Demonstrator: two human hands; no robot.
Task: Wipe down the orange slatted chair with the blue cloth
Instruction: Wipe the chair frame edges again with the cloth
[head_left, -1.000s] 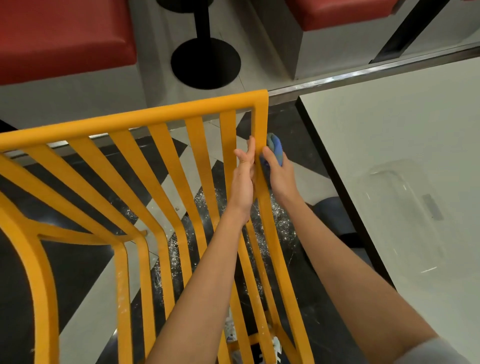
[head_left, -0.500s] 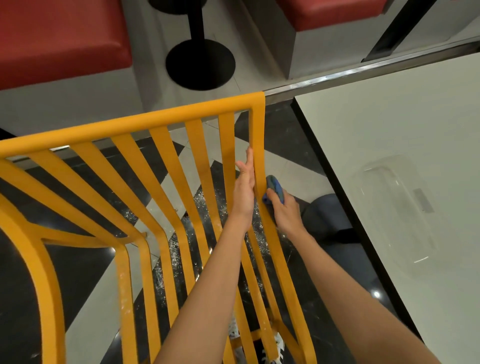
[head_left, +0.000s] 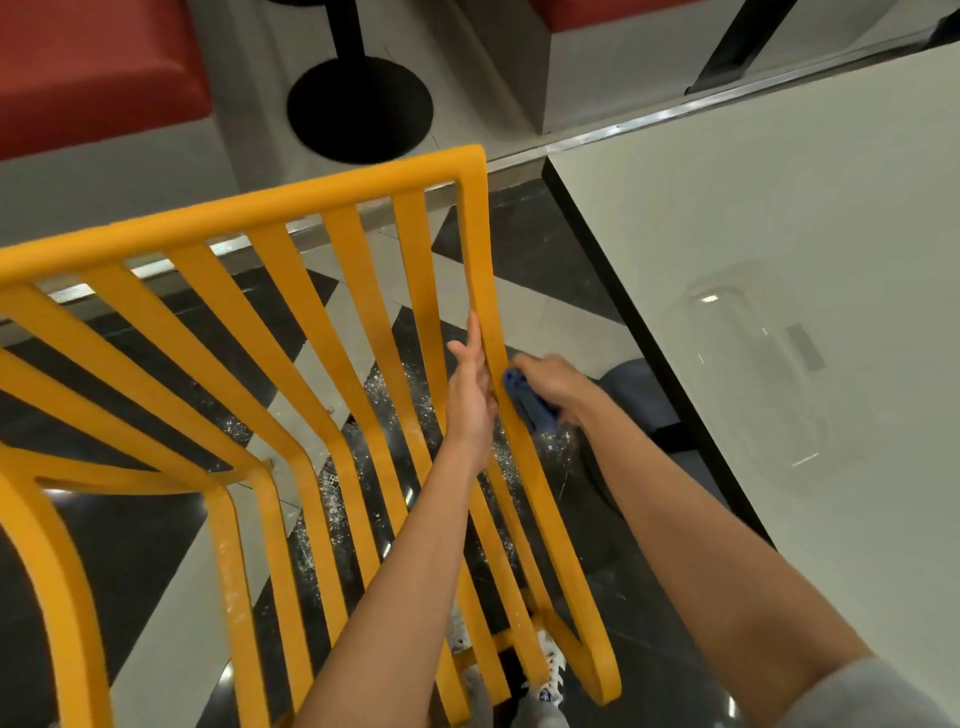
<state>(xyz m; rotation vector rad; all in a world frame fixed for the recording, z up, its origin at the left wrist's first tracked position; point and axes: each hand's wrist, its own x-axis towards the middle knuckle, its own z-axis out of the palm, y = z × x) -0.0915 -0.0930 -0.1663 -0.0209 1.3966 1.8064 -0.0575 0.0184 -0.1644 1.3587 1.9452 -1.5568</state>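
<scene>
Orange slatted chair (head_left: 291, 332) tipped across left and centre over black-and-white floor (head_left: 540, 260), left hand (head_left: 470, 392) flat with fingers straight against its outermost slat, right hand (head_left: 553, 384) gripping blue cloth (head_left: 524, 400) pressed to that slat's outer side, white table (head_left: 779, 208) at right.

place: diner/cafe | evid: red booth seats (head_left: 93, 67), pedestal table base (head_left: 359, 106), white table (head_left: 779, 218)

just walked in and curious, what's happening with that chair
A person is wiping an orange slatted chair. The right hand grips a crumpled blue cloth against the outer side of the chair's rightmost upright, about halfway down. The left hand rests flat, fingers straight, on the inner side of that upright, steadying it.
</scene>
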